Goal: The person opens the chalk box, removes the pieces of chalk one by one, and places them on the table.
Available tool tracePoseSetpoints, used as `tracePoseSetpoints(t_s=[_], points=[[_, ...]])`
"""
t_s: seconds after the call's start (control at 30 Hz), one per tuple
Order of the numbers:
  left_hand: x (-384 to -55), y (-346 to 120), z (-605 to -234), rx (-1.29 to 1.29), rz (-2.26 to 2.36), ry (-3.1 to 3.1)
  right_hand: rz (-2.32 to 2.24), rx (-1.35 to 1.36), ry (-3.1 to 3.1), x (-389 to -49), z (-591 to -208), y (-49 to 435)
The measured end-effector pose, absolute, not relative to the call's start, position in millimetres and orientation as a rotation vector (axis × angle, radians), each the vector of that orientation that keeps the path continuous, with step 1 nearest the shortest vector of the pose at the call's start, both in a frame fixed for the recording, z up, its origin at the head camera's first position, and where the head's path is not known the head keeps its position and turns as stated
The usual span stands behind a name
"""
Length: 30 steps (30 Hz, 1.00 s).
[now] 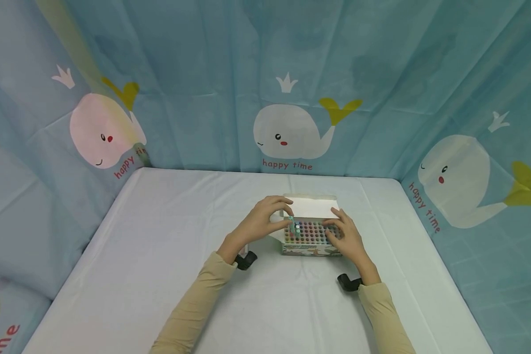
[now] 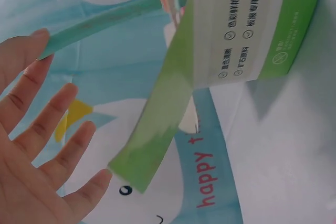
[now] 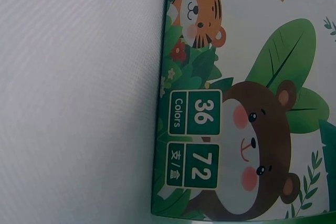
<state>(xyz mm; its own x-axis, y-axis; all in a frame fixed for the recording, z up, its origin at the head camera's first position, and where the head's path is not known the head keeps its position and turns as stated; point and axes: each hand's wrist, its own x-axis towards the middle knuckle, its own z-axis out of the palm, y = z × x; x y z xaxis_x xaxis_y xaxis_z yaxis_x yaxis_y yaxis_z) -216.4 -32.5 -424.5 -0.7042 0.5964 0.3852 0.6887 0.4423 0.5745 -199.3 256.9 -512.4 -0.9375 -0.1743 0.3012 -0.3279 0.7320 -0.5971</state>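
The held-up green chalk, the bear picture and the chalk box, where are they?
Held-up green chalk (image 2: 106, 23): left wrist view, middle of its length.
Bear picture (image 3: 254, 148): right wrist view, face.
Chalk box (image 1: 310, 250): head view, front wall.

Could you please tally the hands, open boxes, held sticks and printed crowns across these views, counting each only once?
Left hand and right hand: 2
Open box: 1
Held teal stick: 1
Printed crowns: 3
Total: 7

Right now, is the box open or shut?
Open: the box has its lid up at the far side, and rows of coloured sticks show inside.
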Motion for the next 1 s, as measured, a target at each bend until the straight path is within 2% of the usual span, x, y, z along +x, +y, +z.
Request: tracePoseSetpoints(t_s=[0.53,1.0], points=[[-212.4,-68.7,-409.5,-1.017,-1.455,-2.473,0.993,0.412,-2.703,-198.7,-510.8,256.4],[-203.1,-101.3,-408.8,-0.864,-1.408,-2.541,0.982,0.405,-2.711,-198.5,-510.2,256.0]])
